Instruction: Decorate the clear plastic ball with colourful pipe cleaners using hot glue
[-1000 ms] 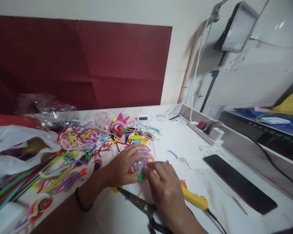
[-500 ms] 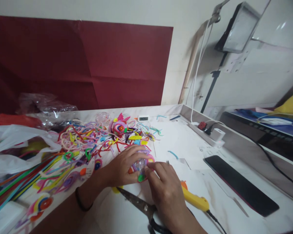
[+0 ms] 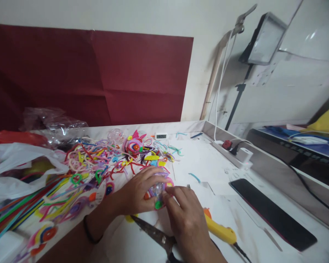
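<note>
My left hand (image 3: 142,190) is wrapped round a clear plastic ball (image 3: 157,188) with purple, pink, green and orange pipe cleaner pieces on it. My right hand (image 3: 185,210) pinches at the ball's right side, by a pink and yellow strip; its fingertips are partly hidden. Under the right hand lies a pair of scissors (image 3: 156,232) with dark blades, its handles partly covered. A yellow corded tool that looks like a hot glue gun (image 3: 220,230) rests just right of that hand. A finished-looking colourful pipe cleaner ball (image 3: 134,145) sits farther back.
Loose pipe cleaners (image 3: 90,155) are heaped at the left, beside a white plastic bag (image 3: 24,164). A small digital display (image 3: 161,136) stands at the back. On the right are a long black phone-like slab (image 3: 272,213) and a power strip (image 3: 233,155) along the raised edge.
The view has shifted slightly, so the whole scene sits a little lower. Both hands keep their hold at the ball, with hardly any visible movement.
</note>
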Demonstrator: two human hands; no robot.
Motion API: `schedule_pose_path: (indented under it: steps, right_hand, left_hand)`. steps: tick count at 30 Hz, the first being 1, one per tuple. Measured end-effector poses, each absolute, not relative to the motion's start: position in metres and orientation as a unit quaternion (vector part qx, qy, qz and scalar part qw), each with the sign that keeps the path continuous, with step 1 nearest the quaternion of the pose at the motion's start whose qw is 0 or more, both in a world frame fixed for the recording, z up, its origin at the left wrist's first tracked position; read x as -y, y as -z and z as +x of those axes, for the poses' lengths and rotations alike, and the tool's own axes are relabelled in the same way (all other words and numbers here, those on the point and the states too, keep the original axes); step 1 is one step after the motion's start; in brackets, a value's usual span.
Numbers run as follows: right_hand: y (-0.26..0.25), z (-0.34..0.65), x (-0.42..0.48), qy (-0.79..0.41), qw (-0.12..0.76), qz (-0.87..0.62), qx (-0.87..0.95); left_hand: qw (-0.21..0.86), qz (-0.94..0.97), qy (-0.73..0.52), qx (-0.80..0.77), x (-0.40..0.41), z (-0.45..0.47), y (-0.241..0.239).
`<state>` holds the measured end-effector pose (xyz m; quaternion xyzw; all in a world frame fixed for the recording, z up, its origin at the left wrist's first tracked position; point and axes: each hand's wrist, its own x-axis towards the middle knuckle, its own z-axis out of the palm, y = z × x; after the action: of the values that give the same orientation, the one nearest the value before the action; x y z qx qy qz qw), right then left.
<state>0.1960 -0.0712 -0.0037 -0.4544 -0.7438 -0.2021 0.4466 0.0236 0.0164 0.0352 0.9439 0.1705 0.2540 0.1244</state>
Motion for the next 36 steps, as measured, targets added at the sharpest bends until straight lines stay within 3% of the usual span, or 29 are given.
schedule_pose_path:
  steps: [36]
  right_hand:
    - [0.0065, 0.1950, 0.0687, 0.212, 0.461, -0.438, 0.742]
  left_hand:
    - [0.135, 0.943, -0.254, -0.166, -0.0163, 0.0224, -0.0356]
